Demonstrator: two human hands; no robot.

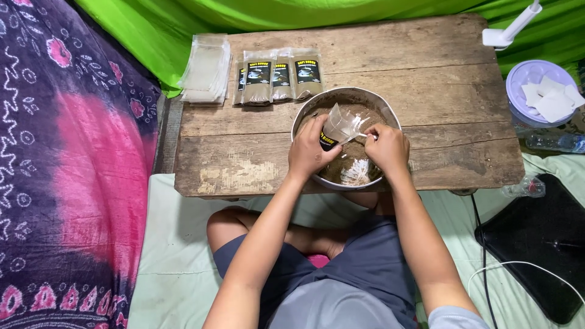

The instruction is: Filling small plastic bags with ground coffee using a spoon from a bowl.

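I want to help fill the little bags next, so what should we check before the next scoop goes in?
1. Left hand holds the clear pouch: ok.
2. Pouch mouth open: ok.
3. Pouch over the metal bowl, so spills fall back in: ok.
4. Brown powder left in the bowl: ok.
5. Right hand has a white spoon: cannot tell, mostly hidden.
6. Empty pouches waiting on the wooden table: ok.

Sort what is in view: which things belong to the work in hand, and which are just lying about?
In use:
left hand holding a clear pouch
right hand at the pouch's mouth
metal bowl of brown powder
filled pouches
stack of empty pouches

Lying about:
lidded tub with white squares
plastic bottle
black bag
white lamp
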